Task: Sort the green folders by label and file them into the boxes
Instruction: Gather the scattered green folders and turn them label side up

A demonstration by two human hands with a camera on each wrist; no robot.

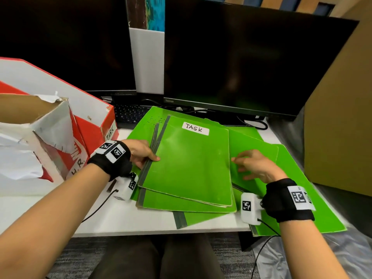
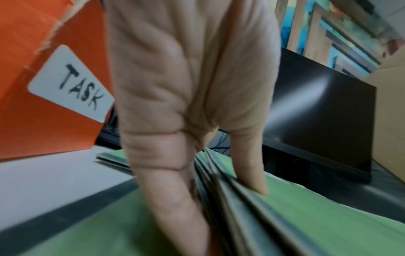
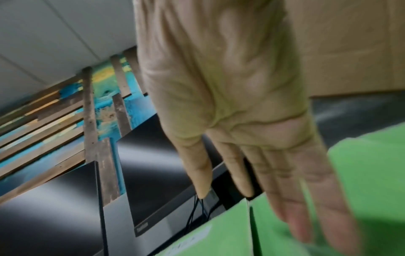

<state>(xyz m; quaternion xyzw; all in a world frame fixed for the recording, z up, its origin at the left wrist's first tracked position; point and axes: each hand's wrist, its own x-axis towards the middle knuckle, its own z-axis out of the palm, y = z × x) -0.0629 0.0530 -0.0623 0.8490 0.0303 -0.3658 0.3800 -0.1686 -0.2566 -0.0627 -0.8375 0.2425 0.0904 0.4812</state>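
Several green folders (image 1: 261,150) lie fanned on the white desk. The top one (image 1: 191,164) bears a white label reading TASK (image 1: 195,128). My left hand (image 1: 141,153) pinches the grey spines of the top folders (image 2: 230,195), thumb on top and fingers underneath. My right hand (image 1: 255,165) hovers with straight fingers (image 3: 291,190) at the right edge of that stack, over the lower folders (image 3: 361,173), holding nothing. At the left stand two red and white boxes, the far one (image 1: 60,91) labelled TASK (image 2: 72,83), the torn near one (image 1: 36,125) labelled H.R.
Two dark monitors (image 1: 241,57) stand behind the folders, with a keyboard (image 1: 130,114) and cables beneath them. A brown cardboard panel (image 1: 342,117) rises at the right. The desk's front edge (image 1: 161,232) runs above my legs. A plastic sheet covers the floor at the right.
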